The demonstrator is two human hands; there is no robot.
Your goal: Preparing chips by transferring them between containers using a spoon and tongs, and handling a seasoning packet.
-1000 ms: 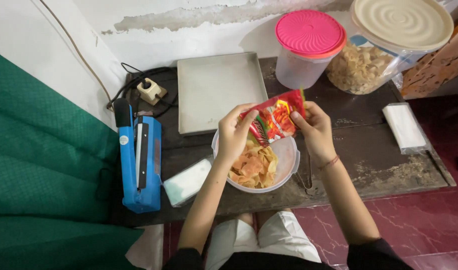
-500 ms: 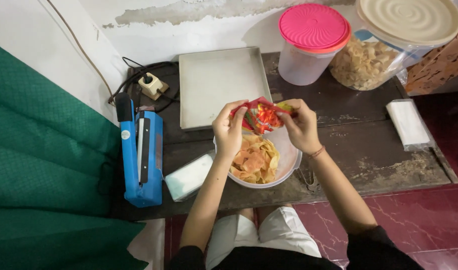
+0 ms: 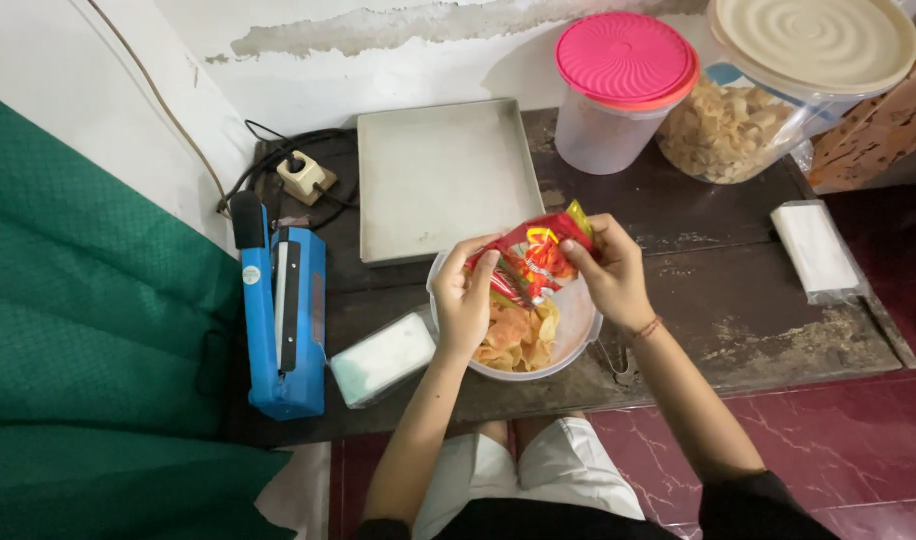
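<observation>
Left hand (image 3: 465,300) and right hand (image 3: 606,272), each pinched on the red snack packet (image 3: 531,262), hold it directly above the bowl of chips (image 3: 578,335) so any spill lands inside

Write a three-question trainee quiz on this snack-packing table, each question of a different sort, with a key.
1. True or false: the left hand and the right hand both hold the red snack packet.
2. What lies straight under the packet?
A. the metal tray
B. the bowl of chips
C. the blue heat sealer
3. Fill in: the tub behind the packet has a ____ lid.

Key
1. True; each hand grips one end of it.
2. B; the packet is held just above the bowl.
3. Pink.
</observation>
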